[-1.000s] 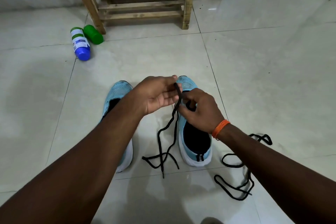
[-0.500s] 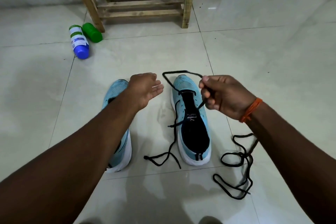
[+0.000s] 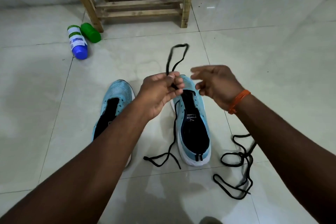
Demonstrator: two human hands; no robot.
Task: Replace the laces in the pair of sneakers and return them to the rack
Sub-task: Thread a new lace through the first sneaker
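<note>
Two light blue sneakers stand side by side on the tiled floor, toes pointing away from me: the left sneaker (image 3: 116, 103) and the right sneaker (image 3: 192, 123). A black lace (image 3: 173, 132) runs from the right sneaker's front eyelets; its tail trails on the floor and a loop of it sticks up beyond my fingers. My left hand (image 3: 161, 92) pinches this lace above the right sneaker's toe. My right hand (image 3: 216, 82) hovers just right of it, fingers spread, holding nothing. A second black lace (image 3: 238, 169) lies tangled on the floor right of the sneakers.
A wooden rack (image 3: 141, 0) stands against the wall ahead. A white and blue bottle (image 3: 78, 43) and a green bottle (image 3: 90, 32) lie on the floor by the rack's left leg.
The lace passed from my right hand to my left. My left hand, open half a second ago, now pinches it; my right hand let go and opened. The lace loop swung upward.
</note>
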